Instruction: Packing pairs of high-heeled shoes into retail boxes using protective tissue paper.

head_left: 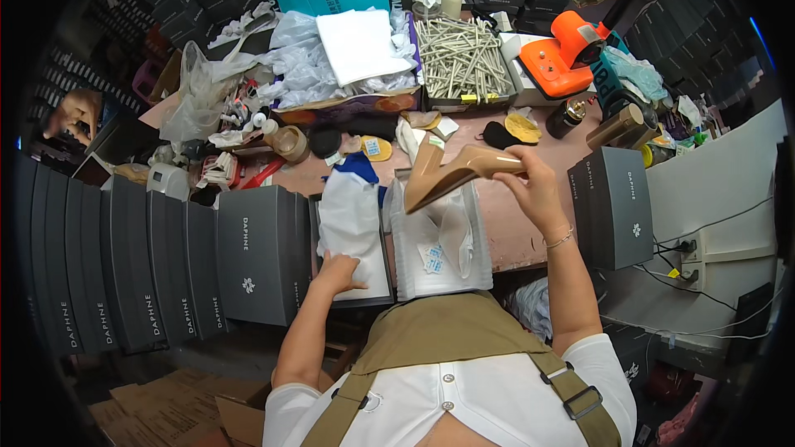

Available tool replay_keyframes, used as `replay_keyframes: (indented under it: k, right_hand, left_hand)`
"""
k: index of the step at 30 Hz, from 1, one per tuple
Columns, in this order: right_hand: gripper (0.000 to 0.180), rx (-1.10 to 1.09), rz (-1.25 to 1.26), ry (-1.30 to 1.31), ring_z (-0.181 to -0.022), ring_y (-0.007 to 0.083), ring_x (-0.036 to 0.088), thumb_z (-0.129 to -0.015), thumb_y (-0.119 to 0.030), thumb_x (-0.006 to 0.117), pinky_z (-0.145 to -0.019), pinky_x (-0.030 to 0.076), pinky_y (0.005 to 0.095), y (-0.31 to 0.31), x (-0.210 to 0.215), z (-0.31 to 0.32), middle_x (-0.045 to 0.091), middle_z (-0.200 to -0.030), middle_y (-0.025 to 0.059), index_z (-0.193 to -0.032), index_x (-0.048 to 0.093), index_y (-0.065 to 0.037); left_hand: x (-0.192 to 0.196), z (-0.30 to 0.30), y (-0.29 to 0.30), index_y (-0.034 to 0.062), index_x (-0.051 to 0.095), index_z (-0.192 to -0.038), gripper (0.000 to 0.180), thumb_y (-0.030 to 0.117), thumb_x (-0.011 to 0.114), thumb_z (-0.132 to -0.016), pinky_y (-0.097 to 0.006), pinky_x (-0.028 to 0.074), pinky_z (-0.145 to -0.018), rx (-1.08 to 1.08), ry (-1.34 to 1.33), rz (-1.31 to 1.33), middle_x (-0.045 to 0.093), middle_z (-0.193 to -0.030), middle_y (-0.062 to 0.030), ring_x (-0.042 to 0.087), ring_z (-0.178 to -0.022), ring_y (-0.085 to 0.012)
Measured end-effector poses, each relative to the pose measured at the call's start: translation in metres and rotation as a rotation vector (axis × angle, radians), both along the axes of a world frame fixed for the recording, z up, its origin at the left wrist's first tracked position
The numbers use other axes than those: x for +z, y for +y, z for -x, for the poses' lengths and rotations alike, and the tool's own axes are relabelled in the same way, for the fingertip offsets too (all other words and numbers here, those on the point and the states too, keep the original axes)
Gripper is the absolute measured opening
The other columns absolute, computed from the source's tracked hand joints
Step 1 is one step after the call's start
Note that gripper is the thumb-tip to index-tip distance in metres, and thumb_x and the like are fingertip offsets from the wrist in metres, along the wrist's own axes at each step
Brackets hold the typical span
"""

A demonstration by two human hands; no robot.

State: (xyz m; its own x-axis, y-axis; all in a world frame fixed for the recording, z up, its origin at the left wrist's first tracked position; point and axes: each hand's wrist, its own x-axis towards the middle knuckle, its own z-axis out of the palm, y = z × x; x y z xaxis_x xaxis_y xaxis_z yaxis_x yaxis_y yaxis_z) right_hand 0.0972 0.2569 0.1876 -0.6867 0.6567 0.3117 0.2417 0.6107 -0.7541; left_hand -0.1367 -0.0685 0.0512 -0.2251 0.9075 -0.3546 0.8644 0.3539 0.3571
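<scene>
A glossy tan high-heeled shoe [447, 175] is held by one end in my right hand [530, 189], thumb and fingers closed round it. It hangs over a pale tray [403, 261], which holds a whitish wrapped bundle [454, 236] and small blue-and-white packets [433, 259]. To the left, my left hand [338, 274] lies with fingers stretched on white tissue paper [348, 211] in an open dark shoebox [387, 300]. The paper rises loosely past the box's far end.
Dark shoeboxes [258, 252] line the left, with more boxes [617, 207] at right. Behind stand a bin of pale sticks [464, 62], a carton of crumpled paper [290, 87] and an orange device [556, 62]. Insole-shaped pads [523, 126] and a dark jar [566, 118] sit on the pink table [517, 236].
</scene>
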Motion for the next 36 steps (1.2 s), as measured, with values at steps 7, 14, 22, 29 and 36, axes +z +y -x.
replay_keyframes:
  k: [7,14,22,29,36]
  right_hand:
    - [0.039,0.465,0.098,-0.063,-0.091,0.0251,0.064,-0.077,-0.009,0.073,-0.075,0.052,0.0333,-0.022,0.021,0.03,0.062,-0.097,0.0142,-0.11,0.055,-0.001]
    - [0.026,0.337,0.211,-0.149,-0.076,0.0202,0.062,-0.084,-0.02,0.067,-0.066,0.05,0.0326,-0.08,-0.029,0.044,0.061,-0.083,0.0121,-0.099,0.06,0.0]
    - [0.031,0.467,0.647,-0.483,-0.074,0.0399,0.06,-0.094,-0.028,0.051,-0.07,0.049,0.0429,-0.108,-0.098,0.043,0.062,-0.082,0.0235,-0.089,0.058,0.002]
    - [0.036,0.239,-0.062,-0.722,-0.083,0.0378,0.063,-0.086,-0.035,0.06,-0.073,0.05,0.0449,-0.036,-0.143,0.066,0.065,-0.082,0.0214,-0.097,0.06,0.0]
    - [0.022,0.179,-0.167,-0.89,-0.08,0.0371,0.066,-0.081,-0.021,0.055,-0.073,0.053,0.0436,-0.03,-0.17,0.08,0.067,-0.084,0.0215,-0.091,0.061,-0.002]
  left_hand:
    - [0.102,-0.051,0.108,0.0038,0.029,-0.141,0.08,0.038,0.069,-0.081,-0.038,0.04,-0.1,0.222,-0.929,-0.423,0.048,-0.131,-0.0199,0.048,-0.123,-0.0294]
    - [0.042,-0.08,0.1,0.0067,0.024,-0.14,0.059,0.04,0.048,-0.097,-0.032,0.034,-0.102,0.747,-1.287,-0.808,0.04,-0.129,-0.0107,0.039,-0.119,-0.0174]
    - [0.024,-0.039,0.07,0.0043,0.018,-0.145,0.078,0.036,0.063,-0.089,-0.039,0.041,-0.097,0.782,-0.725,-0.606,0.038,-0.137,-0.0265,0.048,-0.121,-0.0328]
    - [0.024,-0.024,0.068,0.0055,0.034,-0.142,0.072,0.024,0.069,-0.082,-0.045,0.035,-0.103,0.48,0.013,-0.482,0.031,-0.141,-0.0303,0.036,-0.127,-0.0464]
    - [0.024,-0.015,0.069,-0.0036,0.054,-0.12,0.046,0.023,0.066,-0.085,-0.039,0.043,-0.094,0.556,-0.341,-0.688,0.059,-0.115,-0.0224,0.057,-0.108,-0.0349]
